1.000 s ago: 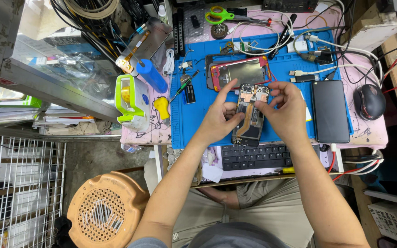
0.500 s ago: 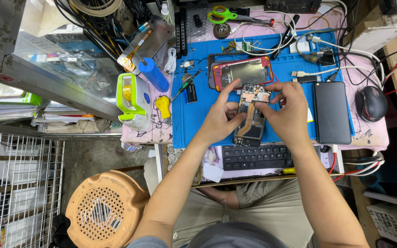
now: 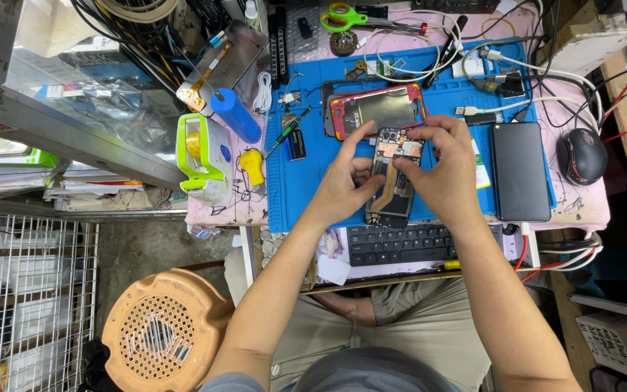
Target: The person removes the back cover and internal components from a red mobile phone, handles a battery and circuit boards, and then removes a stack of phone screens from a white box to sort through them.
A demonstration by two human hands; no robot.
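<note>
Opened phone [image 3: 393, 178], back cover off and circuit board exposed, at centre of frame over the blue work mat [image 3: 306, 181], near the mat's lower edge. Left hand [image 3: 346, 185] closed on the phone's left edge, index finger stretched up toward the top corner. Right hand [image 3: 448, 170] gripping the right edge, thumb and forefinger pinched at the board near the upper end. Both hands touching the phone, one on each side.

Just above the phone, red phone frame [image 3: 375, 109] lying flat on the mat. Right of centre, black phone [image 3: 520, 170] face up, beside a black mouse [image 3: 582, 156] at the right edge of the mat. Below the hands, black keyboard [image 3: 400, 243] on a lower shelf. Left of the mat: small yellow tool [image 3: 252, 165], green and white device [image 3: 201, 156], blue cylinder [image 3: 235, 115]. Green-handled scissors [image 3: 350, 16] at top centre, among white cables [image 3: 415, 58]. Lower left of frame, orange perforated stool [image 3: 161, 330] beside a white wire rack [image 3: 27, 305]
</note>
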